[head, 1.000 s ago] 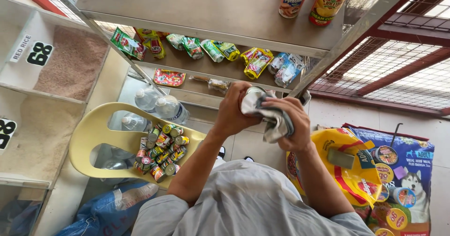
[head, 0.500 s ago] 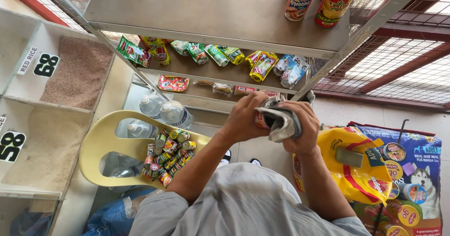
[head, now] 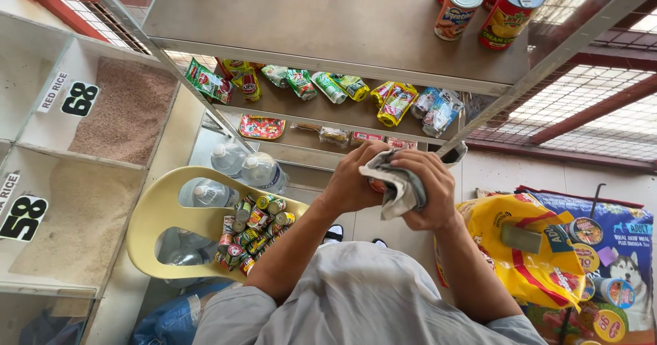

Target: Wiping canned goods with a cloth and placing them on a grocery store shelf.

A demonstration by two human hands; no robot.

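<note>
Both my hands are raised in front of my chest, pressed together around a grey-and-white cloth (head: 400, 191). My left hand (head: 352, 181) cups the cloth from the left, and my right hand (head: 430, 187) grips it from the right with fingers curled over the top. A small reddish object shows between the cloth and my left palm; most of it is hidden. Directly below the hands stands a yellow plastic chair (head: 161, 222) carrying several small cans (head: 253, 228).
A metal shelf (head: 328, 23) holds three cans (head: 510, 6) at its right end. The lower shelf carries several snack packets (head: 321, 85). Water bottles (head: 246, 167) stand by the chair. Grain bins (head: 123, 112) are left; pet food sacks (head: 547, 249) are right.
My hands have shifted a little to the right and lower in view, still working the cloth between them. The view has swung so that more of the shelf shows.
</note>
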